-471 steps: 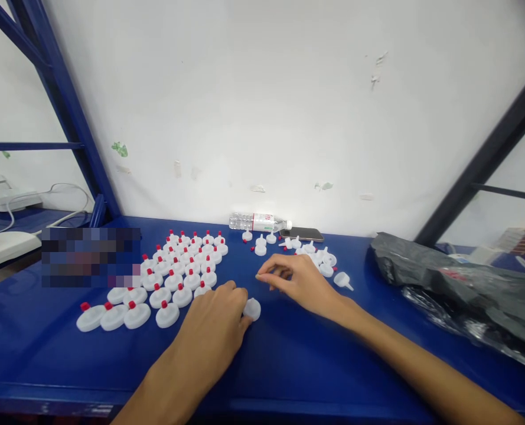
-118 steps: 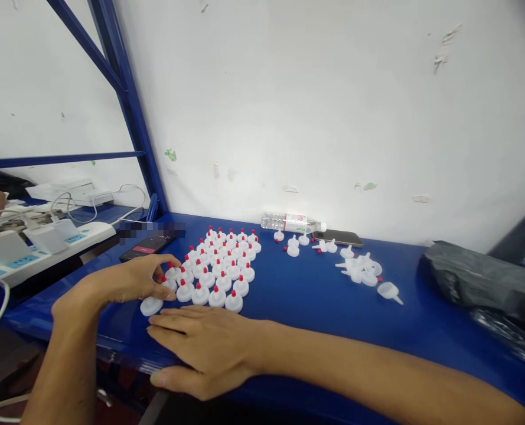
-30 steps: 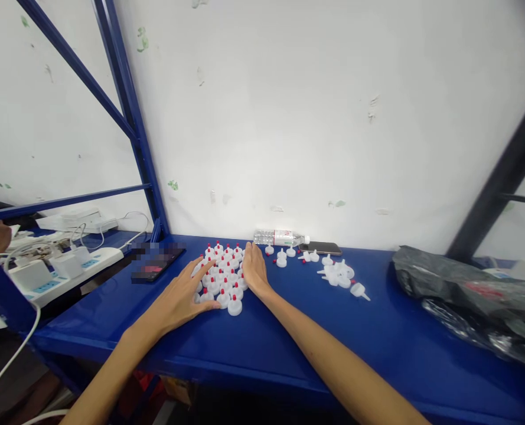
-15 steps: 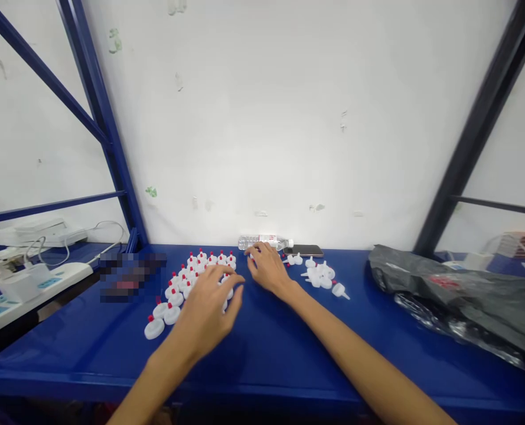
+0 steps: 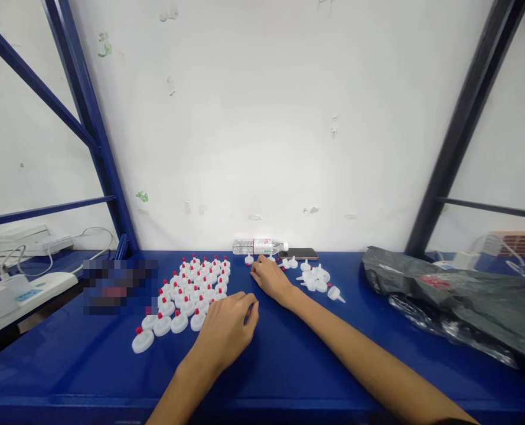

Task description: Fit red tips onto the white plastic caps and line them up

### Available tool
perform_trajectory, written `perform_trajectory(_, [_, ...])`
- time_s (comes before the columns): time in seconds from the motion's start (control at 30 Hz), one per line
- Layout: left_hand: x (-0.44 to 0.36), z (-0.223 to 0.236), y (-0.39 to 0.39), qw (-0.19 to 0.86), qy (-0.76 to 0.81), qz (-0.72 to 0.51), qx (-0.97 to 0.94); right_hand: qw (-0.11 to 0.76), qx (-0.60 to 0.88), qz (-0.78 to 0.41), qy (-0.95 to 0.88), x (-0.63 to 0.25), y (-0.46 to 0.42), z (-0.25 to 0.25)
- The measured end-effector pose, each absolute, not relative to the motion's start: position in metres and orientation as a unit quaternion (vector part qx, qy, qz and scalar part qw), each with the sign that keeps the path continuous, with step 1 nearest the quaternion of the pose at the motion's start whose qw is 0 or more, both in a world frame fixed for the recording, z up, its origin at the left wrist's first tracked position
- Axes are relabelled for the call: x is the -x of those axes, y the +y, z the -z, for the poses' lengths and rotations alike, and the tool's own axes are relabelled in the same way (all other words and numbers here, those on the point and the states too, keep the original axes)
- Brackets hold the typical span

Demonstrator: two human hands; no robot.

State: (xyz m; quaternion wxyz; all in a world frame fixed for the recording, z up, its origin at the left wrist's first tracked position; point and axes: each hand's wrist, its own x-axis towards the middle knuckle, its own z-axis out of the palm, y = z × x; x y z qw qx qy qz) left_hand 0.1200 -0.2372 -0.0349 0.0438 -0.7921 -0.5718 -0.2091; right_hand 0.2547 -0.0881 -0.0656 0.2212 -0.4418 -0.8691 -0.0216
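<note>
Two hands beside red-tipped caps

1. White plastic caps with red tips look smooth and matt.
2. The blue painted shelf shows a slight sheen.
3. A black plastic bag lies glossy and crinkled.
4. The clear plastic bottle glints.

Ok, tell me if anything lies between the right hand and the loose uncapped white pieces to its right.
Nothing visible does. The right hand rests on the blue table, and only bare surface and a few tiny red caps separate it from the loose white pieces.
</note>
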Motion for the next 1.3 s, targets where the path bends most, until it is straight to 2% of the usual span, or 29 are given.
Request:
perform_trajectory(0.3, [-0.128,0.047,-0.235,0.009,-0.614,0.245,0.75,0.257,0.366,-0.058,-0.892,-0.285,-0.154,0.068])
perform_trajectory(0.47, [-0.134,0.054,-0.235,-0.036,-0.648,0.292,0.702,0.388,0.356,-0.184,-0.83,-0.288,-0.161,0.054])
perform_trajectory(0.6, [-0.135,0.055,-0.233,-0.032,-0.653,0.263,0.709,0.436,0.373,-0.311,-0.758,-0.301,-0.146,0.037])
perform_trajectory(0.9, [-0.139,0.06,-0.23,-0.003,-0.635,0.167,0.755,0.376,0.321,-0.357,-0.792,-0.316,-0.135,0.037])
perform_trajectory(1.3, [-0.139,0.061,-0.23,-0.006,-0.637,0.162,0.753,0.347,0.315,-0.288,-0.835,-0.31,-0.139,0.045])
